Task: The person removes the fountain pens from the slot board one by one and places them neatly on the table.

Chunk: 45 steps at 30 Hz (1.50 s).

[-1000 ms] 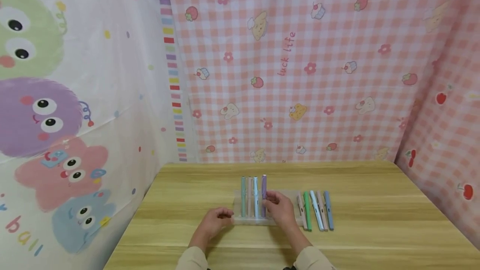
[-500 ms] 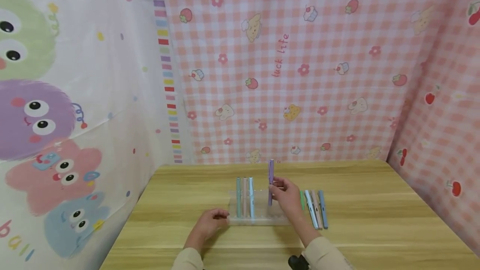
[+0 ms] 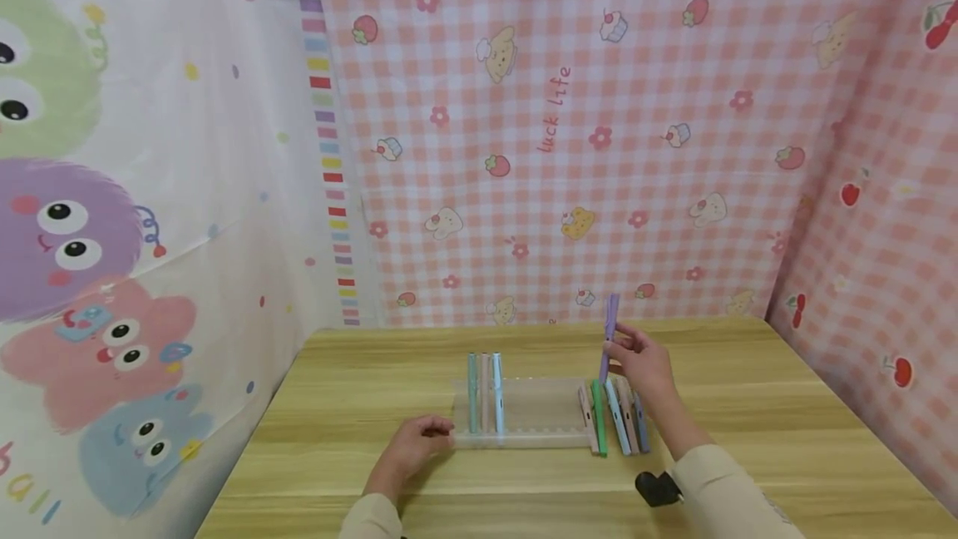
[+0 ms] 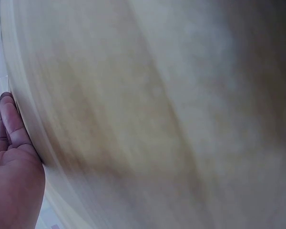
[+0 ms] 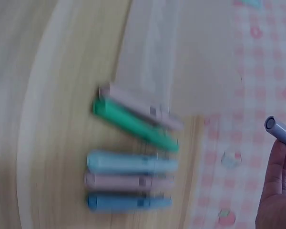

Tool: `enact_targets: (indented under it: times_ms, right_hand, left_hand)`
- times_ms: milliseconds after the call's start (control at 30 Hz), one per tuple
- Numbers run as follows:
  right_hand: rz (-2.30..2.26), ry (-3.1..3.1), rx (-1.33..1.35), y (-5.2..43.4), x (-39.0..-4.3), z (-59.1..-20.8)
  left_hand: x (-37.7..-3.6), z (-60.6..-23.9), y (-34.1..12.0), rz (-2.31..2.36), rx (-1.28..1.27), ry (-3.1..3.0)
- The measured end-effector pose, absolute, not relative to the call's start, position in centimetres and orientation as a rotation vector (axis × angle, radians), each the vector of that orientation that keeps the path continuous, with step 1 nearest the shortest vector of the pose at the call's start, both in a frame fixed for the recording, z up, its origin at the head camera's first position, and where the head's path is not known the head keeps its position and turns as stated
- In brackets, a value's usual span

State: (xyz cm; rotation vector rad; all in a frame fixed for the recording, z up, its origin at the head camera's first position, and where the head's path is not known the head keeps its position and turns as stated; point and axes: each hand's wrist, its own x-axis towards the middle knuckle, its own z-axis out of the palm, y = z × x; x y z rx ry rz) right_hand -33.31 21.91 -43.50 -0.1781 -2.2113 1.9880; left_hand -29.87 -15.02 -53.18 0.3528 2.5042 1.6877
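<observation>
Clear plastic rack (image 3: 542, 406): three pens (image 3: 485, 396) standing in its left part. Five loose pens (image 3: 618, 417) lie on the table (image 3: 359, 377) by its right end. A purple pen (image 3: 611, 318) is in the right hand (image 3: 649, 366), pinched narrowly, raised and slightly tilted near the loose ones. From where I stand, I judge the work part done: five laid out, one not yet set down, three left in the rack. Left hand (image 3: 412, 446) at the rack's left end; whether it grips, I cannot tell.
</observation>
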Motion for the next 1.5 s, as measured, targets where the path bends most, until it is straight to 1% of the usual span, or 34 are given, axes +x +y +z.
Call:
enact_targets:
  times_ms: [233, 567, 967, 1233, 1500]
  right_hand:
    - [2.014, -2.283, -0.196, 25.9, -33.2, -43.7]
    - [2.013, -2.451, -0.148, 29.4, -32.8, -45.0]
    - [2.057, -2.520, -0.126, 31.7, -32.5, -47.7]
    - [1.982, -2.646, -0.116, 32.8, -32.6, -48.8]
    - [2.093, -2.698, -0.093, 33.4, -32.6, -49.7]
  left_hand:
    - [-30.0, -53.2, -14.9, 1.678, 0.255, 2.502]
    - [-29.8, -52.7, -14.8, 1.692, 0.255, 2.488]
    - [-29.8, -52.8, -14.8, 1.702, 0.251, 2.467]
    - [-29.8, -52.9, -14.9, 1.709, 0.247, 2.471]
    - [-29.8, -52.8, -14.8, 1.700, 0.235, 2.475]
